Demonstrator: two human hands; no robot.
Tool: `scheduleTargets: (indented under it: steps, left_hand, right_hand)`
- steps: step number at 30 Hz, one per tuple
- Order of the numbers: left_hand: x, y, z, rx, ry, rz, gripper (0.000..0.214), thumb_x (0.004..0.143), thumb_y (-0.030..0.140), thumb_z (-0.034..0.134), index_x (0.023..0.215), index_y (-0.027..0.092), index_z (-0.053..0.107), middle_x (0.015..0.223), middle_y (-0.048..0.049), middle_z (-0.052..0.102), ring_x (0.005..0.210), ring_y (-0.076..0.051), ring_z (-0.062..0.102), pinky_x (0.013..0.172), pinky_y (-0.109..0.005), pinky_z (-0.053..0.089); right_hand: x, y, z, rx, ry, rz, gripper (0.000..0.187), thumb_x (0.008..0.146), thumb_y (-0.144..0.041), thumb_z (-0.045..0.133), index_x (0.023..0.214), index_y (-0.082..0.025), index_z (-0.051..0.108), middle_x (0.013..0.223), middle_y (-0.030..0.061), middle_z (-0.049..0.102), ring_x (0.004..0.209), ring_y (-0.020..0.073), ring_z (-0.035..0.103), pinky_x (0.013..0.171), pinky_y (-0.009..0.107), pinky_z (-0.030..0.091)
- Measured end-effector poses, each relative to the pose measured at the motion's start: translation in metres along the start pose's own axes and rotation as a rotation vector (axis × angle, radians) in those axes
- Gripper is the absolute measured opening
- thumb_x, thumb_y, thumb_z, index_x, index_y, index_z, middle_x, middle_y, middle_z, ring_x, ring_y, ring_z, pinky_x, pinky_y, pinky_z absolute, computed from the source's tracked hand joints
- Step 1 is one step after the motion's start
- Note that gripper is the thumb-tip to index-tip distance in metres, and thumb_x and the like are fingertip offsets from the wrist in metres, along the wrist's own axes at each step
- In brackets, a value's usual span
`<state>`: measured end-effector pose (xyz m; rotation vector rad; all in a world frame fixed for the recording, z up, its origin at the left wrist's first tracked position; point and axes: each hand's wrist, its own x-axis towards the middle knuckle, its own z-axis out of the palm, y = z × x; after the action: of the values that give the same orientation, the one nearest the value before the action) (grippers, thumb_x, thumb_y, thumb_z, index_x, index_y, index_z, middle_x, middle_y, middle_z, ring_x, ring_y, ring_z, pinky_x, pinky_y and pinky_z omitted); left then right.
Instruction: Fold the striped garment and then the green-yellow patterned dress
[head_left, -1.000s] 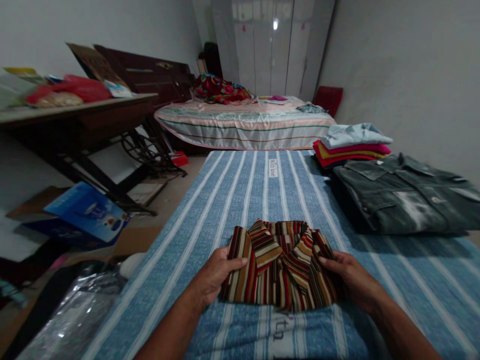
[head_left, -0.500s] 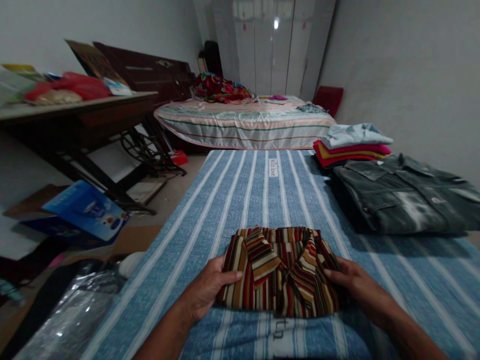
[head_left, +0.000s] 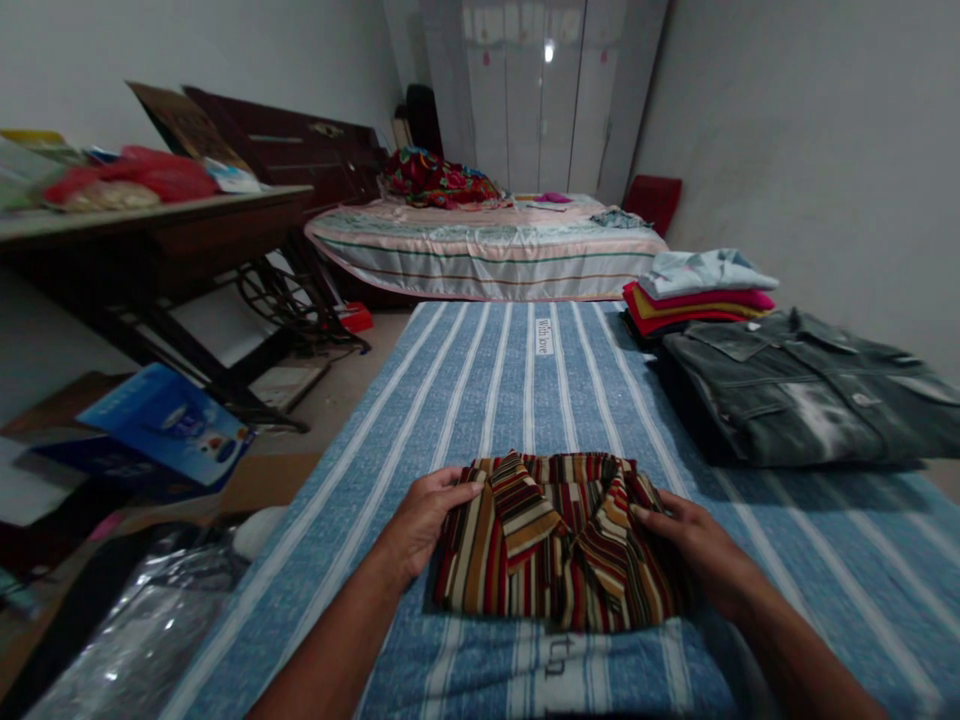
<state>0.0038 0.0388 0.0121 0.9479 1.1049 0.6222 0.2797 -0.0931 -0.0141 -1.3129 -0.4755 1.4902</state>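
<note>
A folded striped shirt (head_left: pixel 517 560) in red, brown, black and cream lies on the blue-and-white striped bed cover (head_left: pixel 420 410), its collar facing up. My left hand (head_left: pixel 431 510) grips the shirt's left edge near the top, thumb above and fingers tucked out of sight. On the opposite edge my right hand (head_left: pixel 686 535) holds the cloth in the same way, thumb on top. The underside of the shirt is hidden.
To the right lie a folded dark green jacket (head_left: pixel 810 390) and a stack of folded clothes (head_left: pixel 701 285). Another bed (head_left: pixel 487 245) stands beyond. At left are a sewing-machine table (head_left: pixel 172 215), a blue box (head_left: pixel 176 420) and a plastic-wrapped bundle (head_left: pixel 142 630).
Both hands have slid up along the shirt's sides, away from me, toward its collar end. The shirt itself has stayed nearly in place.
</note>
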Motion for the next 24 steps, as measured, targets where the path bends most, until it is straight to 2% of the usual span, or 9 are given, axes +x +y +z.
scheduleTargets:
  steps: [2, 5, 7, 11, 15, 20, 24]
  left_hand:
    - [0.004, 0.002, 0.001, 0.013, 0.044, 0.056, 0.039, 0.056, 0.023, 0.076, 0.091, 0.013, 0.062, 0.078, -0.0052, 0.072, 0.067, -0.019, 0.067, 0.065, -0.028, 0.051]
    - [0.008, 0.003, 0.002, 0.018, 0.091, 0.148, 0.045, 0.053, 0.021, 0.075, 0.095, 0.016, 0.06, 0.082, -0.0023, 0.072, 0.068, -0.017, 0.066, 0.065, -0.028, 0.051]
    - [0.01, 0.003, 0.001, 0.042, 0.109, 0.151, 0.045, 0.053, 0.022, 0.074, 0.096, 0.016, 0.059, 0.083, -0.0021, 0.071, 0.07, -0.018, 0.067, 0.066, -0.028, 0.05]
    - [0.012, 0.002, 0.002, 0.111, 0.147, 0.127, 0.042, 0.054, 0.021, 0.072, 0.094, 0.015, 0.059, 0.083, -0.0033, 0.072, 0.071, -0.019, 0.067, 0.067, -0.03, 0.05]
    - [0.012, 0.004, 0.003, 0.098, 0.146, 0.198, 0.048, 0.057, 0.027, 0.071, 0.101, 0.017, 0.057, 0.092, -0.0037, 0.071, 0.074, -0.019, 0.067, 0.067, -0.03, 0.05]
    - [0.023, 0.0, -0.001, 0.265, 0.176, 0.247, 0.047, 0.055, 0.027, 0.068, 0.099, 0.016, 0.057, 0.098, -0.009, 0.07, 0.089, -0.025, 0.066, 0.082, -0.037, 0.049]
    - [0.032, -0.008, -0.003, 0.477, 0.257, 0.407, 0.042, 0.059, 0.027, 0.064, 0.098, 0.017, 0.057, 0.101, -0.01, 0.069, 0.1, -0.026, 0.063, 0.095, -0.04, 0.044]
  right_hand:
    - [0.002, -0.001, 0.002, 0.004, 0.054, -0.027, 0.045, 0.064, -0.032, 0.077, 0.105, -0.02, 0.062, 0.089, 0.0041, 0.073, 0.08, 0.0241, 0.069, 0.072, 0.033, 0.055]
    - [0.005, -0.001, 0.002, 0.019, 0.097, -0.104, 0.049, 0.062, -0.031, 0.076, 0.107, -0.021, 0.061, 0.085, 0.0025, 0.073, 0.077, 0.0245, 0.069, 0.066, 0.032, 0.054]
    - [0.007, -0.001, 0.002, 0.019, 0.104, -0.125, 0.049, 0.062, -0.031, 0.075, 0.107, -0.022, 0.06, 0.083, 0.0018, 0.073, 0.075, 0.0241, 0.069, 0.065, 0.032, 0.054]
    - [0.012, -0.001, 0.0, -0.012, 0.134, -0.062, 0.045, 0.061, -0.03, 0.074, 0.103, -0.021, 0.061, 0.078, 0.0019, 0.072, 0.072, 0.025, 0.069, 0.063, 0.033, 0.054]
    - [0.014, -0.001, -0.002, -0.052, 0.15, -0.113, 0.05, 0.063, -0.036, 0.074, 0.108, -0.021, 0.059, 0.082, 0.0031, 0.073, 0.074, 0.0267, 0.069, 0.063, 0.034, 0.054]
    - [0.019, 0.003, -0.005, -0.138, 0.171, -0.158, 0.05, 0.064, -0.038, 0.071, 0.108, -0.02, 0.055, 0.071, 0.0011, 0.071, 0.064, 0.0244, 0.068, 0.057, 0.032, 0.051]
    - [0.024, 0.003, -0.007, -0.241, 0.209, -0.145, 0.049, 0.064, -0.037, 0.067, 0.107, -0.019, 0.053, 0.063, -0.0014, 0.067, 0.059, 0.0217, 0.065, 0.054, 0.03, 0.049]
